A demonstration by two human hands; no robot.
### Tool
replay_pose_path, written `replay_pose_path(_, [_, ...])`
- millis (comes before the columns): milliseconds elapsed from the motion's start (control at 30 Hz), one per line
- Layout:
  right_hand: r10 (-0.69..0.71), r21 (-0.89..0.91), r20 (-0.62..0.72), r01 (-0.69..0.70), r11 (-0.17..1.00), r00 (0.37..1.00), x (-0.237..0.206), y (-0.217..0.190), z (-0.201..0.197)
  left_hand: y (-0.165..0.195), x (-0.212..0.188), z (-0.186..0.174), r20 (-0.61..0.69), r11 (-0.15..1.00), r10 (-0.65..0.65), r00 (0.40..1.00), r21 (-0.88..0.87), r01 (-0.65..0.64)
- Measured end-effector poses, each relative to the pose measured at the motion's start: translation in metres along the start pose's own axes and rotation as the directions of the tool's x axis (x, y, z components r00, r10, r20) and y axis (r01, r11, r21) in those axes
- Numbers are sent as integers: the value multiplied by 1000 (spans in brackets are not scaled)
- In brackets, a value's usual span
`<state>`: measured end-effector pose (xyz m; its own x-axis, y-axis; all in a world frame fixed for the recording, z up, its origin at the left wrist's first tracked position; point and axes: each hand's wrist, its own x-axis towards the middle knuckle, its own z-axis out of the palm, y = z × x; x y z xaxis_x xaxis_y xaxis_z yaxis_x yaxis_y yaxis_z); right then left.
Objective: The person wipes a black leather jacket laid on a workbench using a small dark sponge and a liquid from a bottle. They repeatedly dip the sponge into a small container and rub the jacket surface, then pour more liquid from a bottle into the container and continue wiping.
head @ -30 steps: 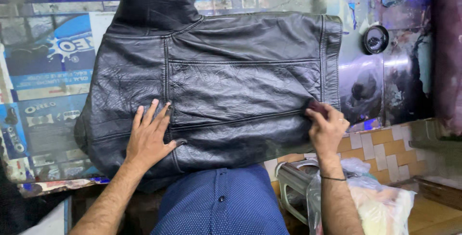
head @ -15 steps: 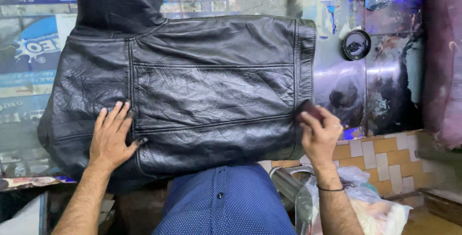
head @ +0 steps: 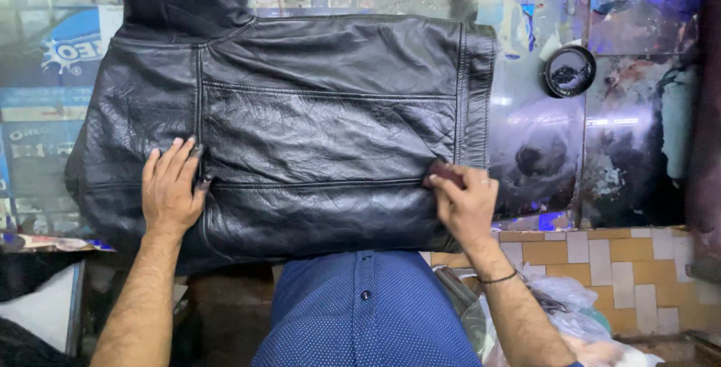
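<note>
**Two hands on a black leather jacket spread over a worktable**

Nearest is the person's blue dotted shirt [head: 360,307], with a clear plastic bag [head: 571,314] to its right over a patch of orange and white tiles [head: 601,250]. Just beyond, the left hand [head: 171,187] lies palm down on the black leather jacket [head: 323,134], fingers released and stretched flat along a vertical seam. The right hand [head: 466,202] sits near the jacket's right hem, fingers bunched and pinching a small dark red pad [head: 444,174] against the leather beside the ribbed band. The jacket lies spread out, covering most of the table [head: 541,111], its hood reaching to the far edge. Farther right, well apart from the jacket, a round open tin [head: 569,71] of dark paste stands on the stained tabletop.
</note>
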<state>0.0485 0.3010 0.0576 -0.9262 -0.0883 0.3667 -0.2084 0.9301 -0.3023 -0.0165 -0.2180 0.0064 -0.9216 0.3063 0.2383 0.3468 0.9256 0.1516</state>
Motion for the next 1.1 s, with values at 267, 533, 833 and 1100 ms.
replay_pose_path(267, [20, 141, -70, -10, 990, 997, 1, 0, 3, -2, 3, 0, -10, 1000, 5, 1000, 19, -5])
replay_pose_path(533, [250, 117, -315, -224, 967, 916, -35, 46, -19, 0, 3, 0, -41, 1000, 5, 999, 0, -5])
replay_pose_path(833, [216, 103, -329, -193, 976, 919, -18, 59, -9, 1, 2, -3, -38, 1000, -22, 999, -1, 22])
replay_pose_path(1100, [169, 116, -328, -138, 984, 929, 38, 69, 9, 1, 1, 0, -49, 999, -35, 998, -2, 35])
